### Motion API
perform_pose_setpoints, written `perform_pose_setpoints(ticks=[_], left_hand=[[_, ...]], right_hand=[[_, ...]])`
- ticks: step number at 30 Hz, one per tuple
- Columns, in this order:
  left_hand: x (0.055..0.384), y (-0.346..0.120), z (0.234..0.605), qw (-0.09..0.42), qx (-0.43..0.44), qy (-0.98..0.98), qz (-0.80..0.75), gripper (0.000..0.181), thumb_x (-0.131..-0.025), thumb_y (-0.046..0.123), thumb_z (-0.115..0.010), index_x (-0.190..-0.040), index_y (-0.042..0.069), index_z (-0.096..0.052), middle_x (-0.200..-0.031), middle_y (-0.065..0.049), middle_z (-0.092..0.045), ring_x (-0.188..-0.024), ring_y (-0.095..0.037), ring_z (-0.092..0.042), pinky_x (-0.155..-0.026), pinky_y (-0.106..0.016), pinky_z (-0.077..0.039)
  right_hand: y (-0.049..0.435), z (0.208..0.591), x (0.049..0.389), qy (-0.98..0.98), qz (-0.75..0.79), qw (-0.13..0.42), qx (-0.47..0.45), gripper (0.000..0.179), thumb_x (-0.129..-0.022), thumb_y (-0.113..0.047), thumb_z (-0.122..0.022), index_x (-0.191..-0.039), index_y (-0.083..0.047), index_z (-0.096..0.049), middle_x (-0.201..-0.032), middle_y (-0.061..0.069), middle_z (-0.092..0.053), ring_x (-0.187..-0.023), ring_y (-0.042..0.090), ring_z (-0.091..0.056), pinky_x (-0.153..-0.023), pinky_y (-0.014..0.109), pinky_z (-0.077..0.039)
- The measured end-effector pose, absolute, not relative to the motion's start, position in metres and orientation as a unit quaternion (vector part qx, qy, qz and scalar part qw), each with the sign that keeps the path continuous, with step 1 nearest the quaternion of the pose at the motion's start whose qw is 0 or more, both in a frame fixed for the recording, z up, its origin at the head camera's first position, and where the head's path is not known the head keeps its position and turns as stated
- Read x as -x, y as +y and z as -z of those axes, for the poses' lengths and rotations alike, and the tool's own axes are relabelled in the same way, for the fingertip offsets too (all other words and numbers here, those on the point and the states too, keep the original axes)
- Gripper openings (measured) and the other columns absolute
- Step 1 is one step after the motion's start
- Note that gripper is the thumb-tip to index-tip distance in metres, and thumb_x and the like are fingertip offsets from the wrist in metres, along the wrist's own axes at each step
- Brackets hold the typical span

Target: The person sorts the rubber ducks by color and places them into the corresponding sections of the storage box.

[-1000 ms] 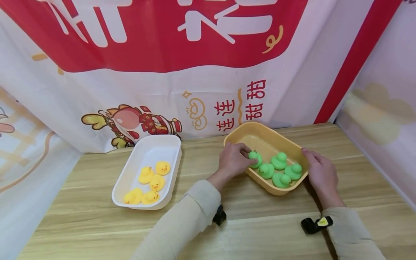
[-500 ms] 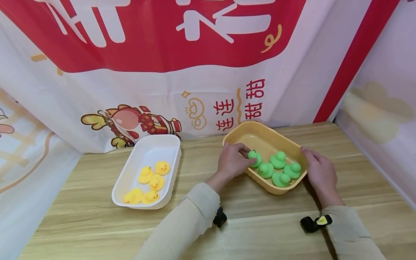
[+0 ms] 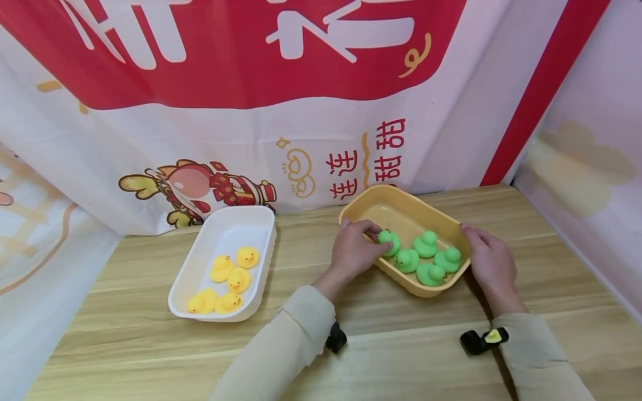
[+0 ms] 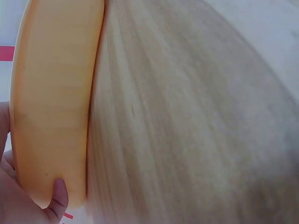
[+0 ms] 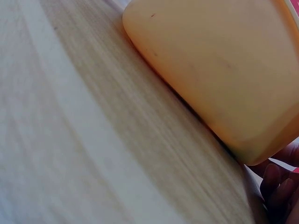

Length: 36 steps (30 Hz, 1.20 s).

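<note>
In the head view, a yellow-orange plastic tray (image 3: 361, 209) stands at an angle on the table, holding several green rubber ducks in its near part. My left hand (image 3: 351, 250) reaches over the tray's left rim, its thumb and a finger on the leftmost green rubber duck (image 3: 388, 242). Another finger (image 4: 59, 193) presses the outer wall in the left wrist view. At the right end my right hand (image 3: 494, 267) grips the tray, thumb at the rim. Its other fingers (image 5: 275, 184) are curled by the lower corner in the right wrist view, partly cut off.
A white tray (image 3: 184, 273) with several yellow rubber ducks (image 3: 238, 280) is on the left of the wooden table (image 3: 396, 351). A printed red and white cloth (image 3: 241, 133) hangs behind both trays, and a pale wall (image 3: 592, 189) bounds the right side.
The head view has shifted slightly, so everything lies a little further left in it. Both hands keep their places at the tray, and the ducks stay where they were.
</note>
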<state>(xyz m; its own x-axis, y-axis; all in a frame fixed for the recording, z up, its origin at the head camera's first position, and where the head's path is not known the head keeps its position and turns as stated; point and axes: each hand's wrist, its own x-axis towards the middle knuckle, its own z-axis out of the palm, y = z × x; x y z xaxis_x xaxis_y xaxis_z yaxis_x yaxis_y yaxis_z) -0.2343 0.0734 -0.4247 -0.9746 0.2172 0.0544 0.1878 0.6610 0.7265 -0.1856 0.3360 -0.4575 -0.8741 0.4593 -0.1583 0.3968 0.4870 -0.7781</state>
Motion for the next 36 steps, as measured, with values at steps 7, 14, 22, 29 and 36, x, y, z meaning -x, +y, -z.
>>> perform_pose_setpoints(ticks=[7, 14, 22, 29, 36], left_hand=[[0.2345, 0.0737, 0.4256, 0.023, -0.106, 0.913, -0.393, 0.028, -0.087, 0.035, -0.091, -0.105, 0.017, -0.08, -0.091, 0.006, -0.074, -0.108, -0.015, -0.055, -0.092, -0.03, -0.05], [0.2336, 0.0734, 0.4244, 0.022, -0.107, 0.913, -0.393, 0.028, -0.087, 0.035, -0.09, -0.106, 0.017, -0.079, -0.091, 0.006, -0.074, -0.109, -0.015, -0.055, -0.094, -0.031, -0.051], [0.2311, 0.0728, 0.4262, 0.025, -0.098, 0.912, -0.398, 0.029, -0.089, 0.036, -0.089, -0.107, 0.016, -0.079, -0.094, 0.006, -0.073, -0.109, -0.015, -0.054, -0.092, -0.031, -0.051], [0.2306, 0.0718, 0.4284, 0.025, -0.096, 0.912, -0.397, 0.029, -0.09, 0.037, -0.087, -0.108, 0.016, -0.079, -0.094, 0.006, -0.072, -0.107, -0.015, -0.053, -0.088, -0.03, -0.05], [0.2301, 0.0717, 0.428, 0.021, -0.096, 0.912, -0.398, 0.029, -0.09, 0.037, -0.087, -0.107, 0.016, -0.079, -0.093, 0.006, -0.072, -0.107, -0.015, -0.053, -0.089, -0.03, -0.05]], right_hand=[[0.3366, 0.4583, 0.1858, -0.859, -0.447, 0.032, 0.246, 0.08, -0.108, -0.066, -0.032, -0.161, -0.009, -0.048, -0.168, 0.023, -0.042, -0.157, 0.05, -0.035, -0.127, 0.068, -0.024], [0.3374, 0.4589, 0.1866, -0.856, -0.452, 0.033, 0.249, 0.08, -0.108, -0.066, -0.032, -0.162, -0.009, -0.047, -0.168, 0.023, -0.042, -0.157, 0.05, -0.035, -0.128, 0.067, -0.024], [0.3377, 0.4595, 0.1873, -0.855, -0.454, 0.027, 0.249, 0.082, -0.108, -0.068, -0.032, -0.162, -0.009, -0.046, -0.169, 0.023, -0.041, -0.158, 0.05, -0.034, -0.128, 0.068, -0.023], [0.3377, 0.4599, 0.1879, -0.853, -0.46, 0.024, 0.247, 0.082, -0.108, -0.069, -0.032, -0.162, -0.009, -0.046, -0.169, 0.022, -0.041, -0.158, 0.05, -0.034, -0.128, 0.067, -0.023], [0.3375, 0.4601, 0.1884, -0.849, -0.466, 0.027, 0.248, 0.082, -0.108, -0.069, -0.033, -0.162, -0.009, -0.046, -0.169, 0.021, -0.042, -0.158, 0.049, -0.035, -0.129, 0.066, -0.024]])
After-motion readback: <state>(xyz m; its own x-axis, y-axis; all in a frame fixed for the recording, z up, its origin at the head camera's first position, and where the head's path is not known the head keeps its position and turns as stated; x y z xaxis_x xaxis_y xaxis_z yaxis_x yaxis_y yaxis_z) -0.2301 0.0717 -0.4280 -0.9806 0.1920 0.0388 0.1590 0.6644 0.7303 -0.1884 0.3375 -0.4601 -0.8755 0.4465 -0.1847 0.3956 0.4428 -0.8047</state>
